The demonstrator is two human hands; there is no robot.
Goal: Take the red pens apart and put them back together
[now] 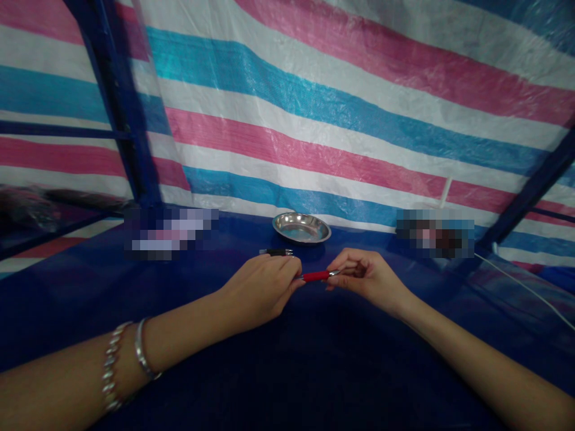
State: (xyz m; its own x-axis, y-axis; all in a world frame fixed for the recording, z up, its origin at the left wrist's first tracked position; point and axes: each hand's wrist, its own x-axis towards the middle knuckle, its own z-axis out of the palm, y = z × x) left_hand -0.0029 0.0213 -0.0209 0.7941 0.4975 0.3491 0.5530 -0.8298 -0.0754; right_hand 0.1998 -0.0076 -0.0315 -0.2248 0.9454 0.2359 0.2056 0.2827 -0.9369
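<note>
A red pen (316, 276) with silvery ends is held level above the blue table, between my two hands. My left hand (269, 281) is closed round its left end, the fingers hiding that part. At the pen's silver right end, my right hand (366, 276) pinches with thumb and fingertips. Just beyond my left hand lie black pens (276, 252) with silver tips, partly covered by that hand. Behind them a shallow round metal dish (302, 229) rests on the table.
The blue tabletop (215, 263) runs back to a striped plastic sheet (314, 120). Blurred-out items lie at the back left (173, 233) and back right (435, 233). A white cable (521, 287) crosses the right side. Dark blue frame posts (112, 102) stand at both sides.
</note>
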